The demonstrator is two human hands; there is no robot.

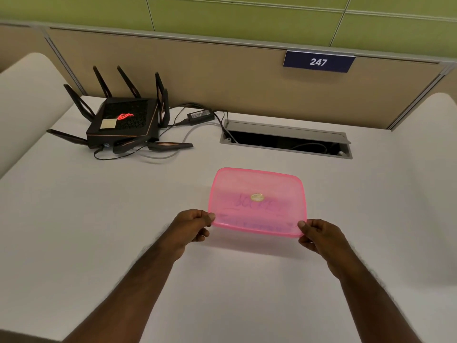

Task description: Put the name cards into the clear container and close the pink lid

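A translucent pink lid [257,189] with a small gold sticker lies flat over the clear container on the white desk. Name cards with handwriting show faintly through the lid [259,206]; the container's walls are mostly hidden beneath it. My left hand [191,227] pinches the lid's near left corner between thumb and fingers. My right hand [319,235] pinches the near right corner the same way. Whether the lid is snapped down all round, I cannot tell.
A black router [123,122] with several antennas sits at the back left, its cables and power brick [200,115] trailing right. An open cable slot [284,142] lies just behind the container. A partition with a "247" sign [318,61] backs the desk.
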